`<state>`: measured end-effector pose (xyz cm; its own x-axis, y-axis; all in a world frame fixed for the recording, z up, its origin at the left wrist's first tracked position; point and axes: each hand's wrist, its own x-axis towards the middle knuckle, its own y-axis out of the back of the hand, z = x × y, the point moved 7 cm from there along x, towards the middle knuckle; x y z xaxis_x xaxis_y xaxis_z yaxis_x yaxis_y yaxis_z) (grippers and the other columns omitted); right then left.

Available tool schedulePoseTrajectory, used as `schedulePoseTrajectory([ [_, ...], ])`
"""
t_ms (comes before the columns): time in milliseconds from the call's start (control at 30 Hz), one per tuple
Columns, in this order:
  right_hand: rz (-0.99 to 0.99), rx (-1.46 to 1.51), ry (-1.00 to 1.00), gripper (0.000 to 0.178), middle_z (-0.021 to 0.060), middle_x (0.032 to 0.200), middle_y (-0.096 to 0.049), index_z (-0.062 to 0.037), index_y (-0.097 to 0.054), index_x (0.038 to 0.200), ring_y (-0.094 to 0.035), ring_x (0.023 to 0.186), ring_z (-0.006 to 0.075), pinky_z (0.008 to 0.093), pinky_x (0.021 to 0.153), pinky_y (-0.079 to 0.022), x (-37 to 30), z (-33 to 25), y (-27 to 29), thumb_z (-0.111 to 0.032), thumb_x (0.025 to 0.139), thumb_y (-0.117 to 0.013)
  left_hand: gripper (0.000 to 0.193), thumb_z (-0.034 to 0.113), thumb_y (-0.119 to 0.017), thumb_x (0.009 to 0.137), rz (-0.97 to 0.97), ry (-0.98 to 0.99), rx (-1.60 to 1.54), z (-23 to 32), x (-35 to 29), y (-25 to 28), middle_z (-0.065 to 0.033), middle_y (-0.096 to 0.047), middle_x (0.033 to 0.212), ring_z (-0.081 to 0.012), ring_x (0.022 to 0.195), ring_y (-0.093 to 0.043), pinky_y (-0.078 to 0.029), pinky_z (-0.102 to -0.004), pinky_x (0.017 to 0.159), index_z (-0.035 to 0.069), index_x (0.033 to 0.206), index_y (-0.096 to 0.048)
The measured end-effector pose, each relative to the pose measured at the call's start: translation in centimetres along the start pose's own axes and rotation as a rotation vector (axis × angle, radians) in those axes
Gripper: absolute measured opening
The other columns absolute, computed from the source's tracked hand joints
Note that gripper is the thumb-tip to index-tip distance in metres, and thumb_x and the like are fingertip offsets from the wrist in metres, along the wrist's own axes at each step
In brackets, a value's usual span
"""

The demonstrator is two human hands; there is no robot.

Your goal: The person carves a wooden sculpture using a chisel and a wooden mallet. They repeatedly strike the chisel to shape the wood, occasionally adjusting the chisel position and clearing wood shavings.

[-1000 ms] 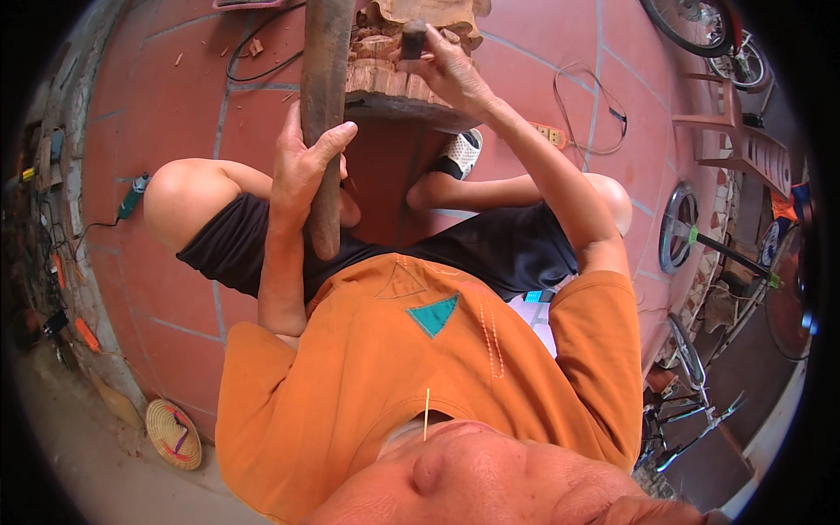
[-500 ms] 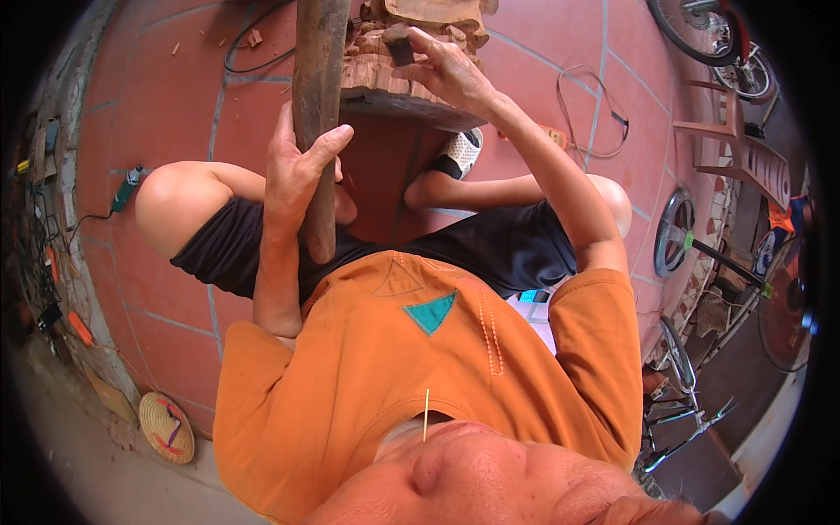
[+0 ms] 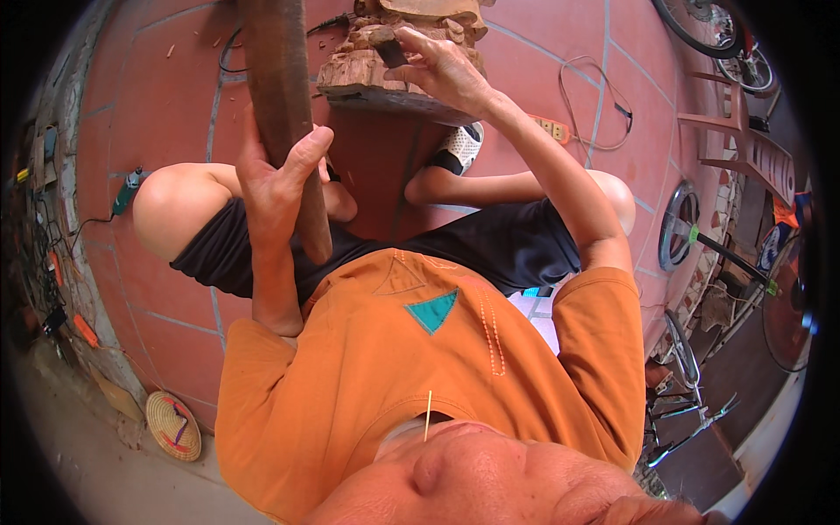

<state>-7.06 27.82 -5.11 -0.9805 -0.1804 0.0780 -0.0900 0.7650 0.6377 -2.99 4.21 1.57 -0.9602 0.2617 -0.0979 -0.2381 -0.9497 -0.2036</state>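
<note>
My left hand is wrapped around a long, thick wooden club, its narrow end pointing down toward my lap and its wide end running out past the top edge. My right hand is raised at the top middle, pinching a small dark block-like piece between thumb and fingers. Whether that piece is the butt of a longer tool I cannot tell. Just behind and below it stands a carved block of reddish-brown wood with a rough, layered base. Its top is cut off by the frame.
Wood chips and a black cable lie on the red tiles. An orange power strip with its cord lies right of the carving. A green power tool sits at left; a straw hat lies lower left. At right are a plastic chair and wheels.
The wooden club has swung left and tilted at its upper end, my left hand moving with it. My right hand has shifted slightly left with the dark piece still held.
</note>
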Motion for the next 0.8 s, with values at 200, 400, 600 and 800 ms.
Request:
schedulePoseTrajectory([
  [200, 0.006, 0.018, 0.024, 0.055, 0.0218, 0.104, -0.073, -0.0025, -0.057, 0.135, -0.073, 0.098, 0.0271, 0.0383, 0.084, -0.057, 0.0, 0.4, -0.2, -0.021, 0.089, -0.080, 0.056, 0.004, -0.066, 0.095, 0.066, -0.178, 0.004, 2.5, -0.8, 0.3, -0.0096, -0.063, 0.088, -0.0152, 0.062, -0.062, -0.051, -0.0263, 0.056, -0.003, 0.146, -0.044],
  [400, 0.017, 0.004, 0.046, 0.053, 0.0205, 0.101, -0.073, 0.0000, -0.056, 0.134, -0.075, 0.092, 0.0216, 0.0354, 0.081, -0.058, 0.0, 0.0, -0.2, -0.019, 0.090, -0.080, 0.048, 0.002, -0.068, 0.094, 0.063, -0.163, -0.020, 2.5, -0.8, 0.3, -0.0100, -0.064, 0.090, -0.0143, 0.063, -0.061, -0.051, -0.0259, 0.057, -0.001, 0.136, -0.047],
  [600, 0.018, -0.041, 0.063, 0.055, 0.0204, 0.100, -0.073, -0.0011, -0.056, 0.136, -0.075, 0.095, 0.0220, 0.0347, 0.082, -0.058, 0.1, -0.4, 0.0, -0.021, 0.091, -0.079, 0.037, 0.002, -0.073, 0.092, 0.043, -0.065, -0.020, 0.9, -0.6, -0.1, -0.0066, -0.064, 0.090, -0.0111, 0.064, -0.061, -0.051, -0.0245, 0.059, 0.002, 0.121, -0.050],
  [800, 0.001, 0.052, 0.043, 0.055, 0.0198, 0.096, -0.073, -0.0035, -0.056, 0.138, -0.073, 0.087, 0.0197, 0.0354, 0.079, -0.057, 0.2, 0.7, -0.6, -0.021, 0.091, -0.079, 0.032, 0.006, -0.069, 0.096, -0.011, -0.083, 0.027, 0.4, -0.4, -0.6, -0.0082, -0.063, 0.089, -0.0125, 0.063, -0.061, -0.052, -0.0259, 0.057, 0.002, 0.122, -0.051],
])
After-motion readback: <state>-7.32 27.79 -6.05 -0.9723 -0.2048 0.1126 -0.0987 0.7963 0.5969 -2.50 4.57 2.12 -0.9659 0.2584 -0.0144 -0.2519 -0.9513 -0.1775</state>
